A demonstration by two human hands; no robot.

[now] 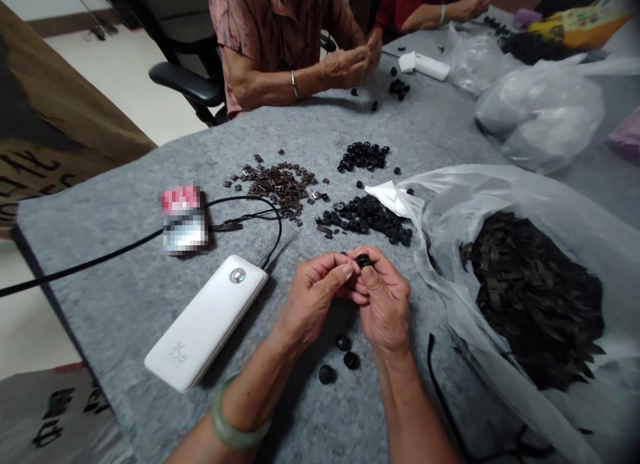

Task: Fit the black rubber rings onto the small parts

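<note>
In the head view, my right hand [389,304] pinches a small black round part [363,259] between thumb and fingers. My left hand [311,296] meets it there, thumb and fingertips pressed together; what they grip, if anything, is hidden. Below the hands, three black round caps [351,361] lie on the grey felt table cover [115,304]. Just beyond the fingers is a heap of black disc-like pieces [373,219]. Farther off sit a cluster of black ring-like parts [365,156] and a scattered pile of small dark brown metal-looking pieces [277,185].
A white power bank [207,321] with a black cable [100,261] lies left, beside a blurred small box [184,221]. At right, an open plastic bag [450,311] holds black strips [535,297]. Across the table, two people handle small things; more bags [543,111] stand near them.
</note>
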